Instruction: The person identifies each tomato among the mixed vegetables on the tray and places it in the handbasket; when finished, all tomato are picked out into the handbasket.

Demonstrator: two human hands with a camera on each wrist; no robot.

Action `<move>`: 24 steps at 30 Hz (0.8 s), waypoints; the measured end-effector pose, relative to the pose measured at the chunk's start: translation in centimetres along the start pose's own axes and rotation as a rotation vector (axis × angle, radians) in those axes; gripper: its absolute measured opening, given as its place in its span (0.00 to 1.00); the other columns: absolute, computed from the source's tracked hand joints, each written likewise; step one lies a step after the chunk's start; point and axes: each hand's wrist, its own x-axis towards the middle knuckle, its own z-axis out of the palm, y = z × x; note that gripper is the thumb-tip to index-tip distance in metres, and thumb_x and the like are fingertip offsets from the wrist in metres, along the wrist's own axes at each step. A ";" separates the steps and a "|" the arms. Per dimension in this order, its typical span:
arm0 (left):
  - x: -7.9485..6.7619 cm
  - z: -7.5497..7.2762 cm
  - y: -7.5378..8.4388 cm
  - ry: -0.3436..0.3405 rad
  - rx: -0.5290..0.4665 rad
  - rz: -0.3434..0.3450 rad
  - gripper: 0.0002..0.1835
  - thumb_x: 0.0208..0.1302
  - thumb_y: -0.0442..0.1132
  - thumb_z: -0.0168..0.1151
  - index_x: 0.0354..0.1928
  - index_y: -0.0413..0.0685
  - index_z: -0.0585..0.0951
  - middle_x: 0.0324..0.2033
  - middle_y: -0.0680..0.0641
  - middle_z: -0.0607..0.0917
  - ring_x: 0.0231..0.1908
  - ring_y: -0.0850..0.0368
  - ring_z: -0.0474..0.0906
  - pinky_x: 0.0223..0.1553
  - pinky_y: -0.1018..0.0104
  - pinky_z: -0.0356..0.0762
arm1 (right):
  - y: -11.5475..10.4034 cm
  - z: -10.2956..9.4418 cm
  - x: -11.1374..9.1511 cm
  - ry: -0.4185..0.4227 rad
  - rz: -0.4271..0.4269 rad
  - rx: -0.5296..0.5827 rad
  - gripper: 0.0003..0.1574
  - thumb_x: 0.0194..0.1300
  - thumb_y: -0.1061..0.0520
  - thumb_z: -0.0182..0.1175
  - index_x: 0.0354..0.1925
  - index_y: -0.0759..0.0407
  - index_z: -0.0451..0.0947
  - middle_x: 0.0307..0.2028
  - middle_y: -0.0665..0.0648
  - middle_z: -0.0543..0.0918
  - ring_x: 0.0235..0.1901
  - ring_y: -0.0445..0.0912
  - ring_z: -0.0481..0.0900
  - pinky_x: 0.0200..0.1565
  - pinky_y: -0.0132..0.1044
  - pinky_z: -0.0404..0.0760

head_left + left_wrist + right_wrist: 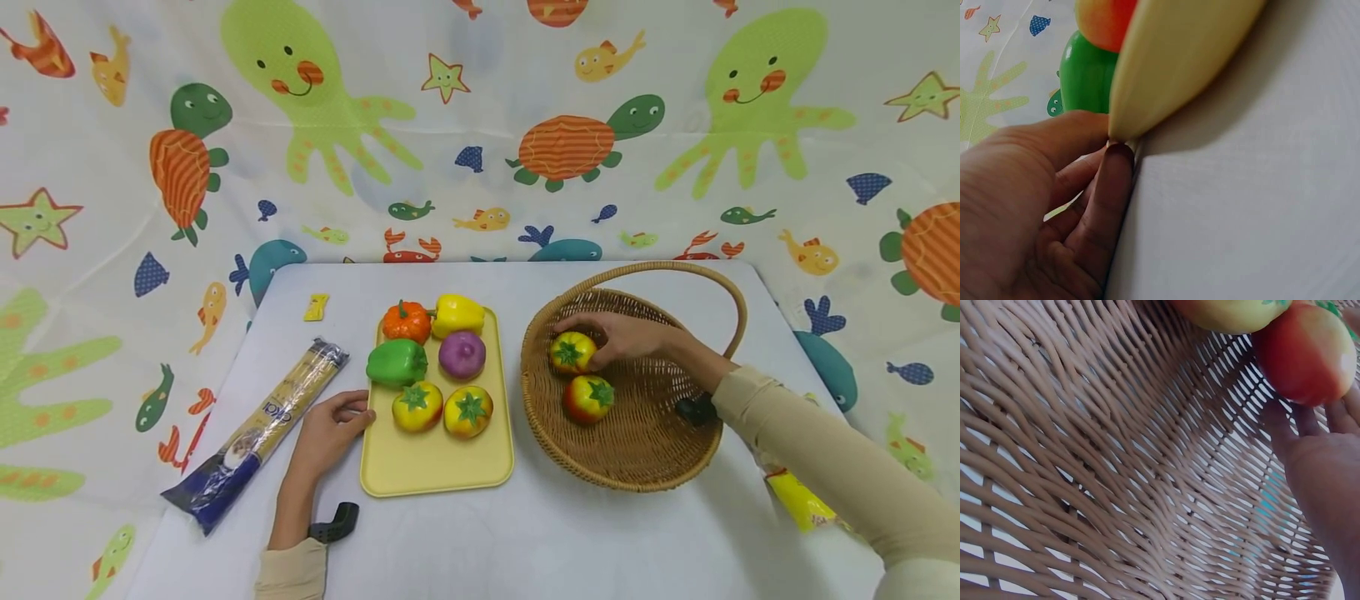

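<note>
My right hand (633,337) reaches inside the wicker basket (645,467) and grips a red-and-yellow toy tomato (573,353), its fingers and thumb on either side. In the right wrist view the fingers lie against that tomato (1310,356). Just below it in the basket sits a second tomato (588,399). My left hand (330,429) pinches the left edge of the yellow tray (435,467), thumb above and finger under the rim in the left wrist view. On the tray lie two tomatoes (417,407), a green bell pepper (397,362), a yellow pepper (458,316), an orange pepper-like vegetable (407,322) and a purple onion (462,354).
A long pasta packet (258,429) lies left of the left hand. A small yellow packet (317,307) is near the table's back left. Another yellow packet (802,500) lies partly under the right sleeve. The basket's handle (738,308) arches over its far right side.
</note>
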 end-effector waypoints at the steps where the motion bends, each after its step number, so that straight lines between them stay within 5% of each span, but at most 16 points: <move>1: 0.0 0.0 0.0 0.001 -0.001 0.001 0.23 0.64 0.46 0.68 0.59 0.45 0.80 0.41 0.47 0.84 0.38 0.54 0.80 0.35 0.66 0.74 | -0.1 0.0 0.0 0.006 0.004 -0.012 0.47 0.55 0.66 0.68 0.71 0.51 0.65 0.64 0.59 0.67 0.57 0.56 0.69 0.56 0.49 0.72; 15: -0.2 0.0 -0.2 0.006 0.001 0.001 0.23 0.65 0.48 0.67 0.59 0.46 0.80 0.42 0.48 0.84 0.38 0.55 0.80 0.37 0.66 0.74 | -2.1 -0.4 -0.9 0.123 -0.030 -0.150 0.43 0.56 0.63 0.66 0.70 0.52 0.66 0.67 0.56 0.67 0.66 0.54 0.62 0.64 0.58 0.61; 20: 0.0 0.1 0.0 -0.007 -0.013 0.002 0.23 0.65 0.48 0.67 0.58 0.45 0.81 0.41 0.48 0.84 0.38 0.55 0.80 0.36 0.66 0.75 | -6.1 0.4 -3.6 0.251 -0.056 -0.283 0.33 0.65 0.58 0.65 0.67 0.49 0.70 0.63 0.52 0.73 0.65 0.52 0.66 0.63 0.58 0.63; 24: 0.1 -0.1 0.0 0.001 -0.004 0.009 0.23 0.65 0.47 0.67 0.58 0.45 0.81 0.41 0.48 0.84 0.38 0.56 0.80 0.36 0.66 0.75 | -10.8 3.7 -7.0 0.399 -0.168 -0.342 0.30 0.67 0.59 0.65 0.66 0.50 0.72 0.61 0.49 0.76 0.62 0.48 0.71 0.61 0.49 0.69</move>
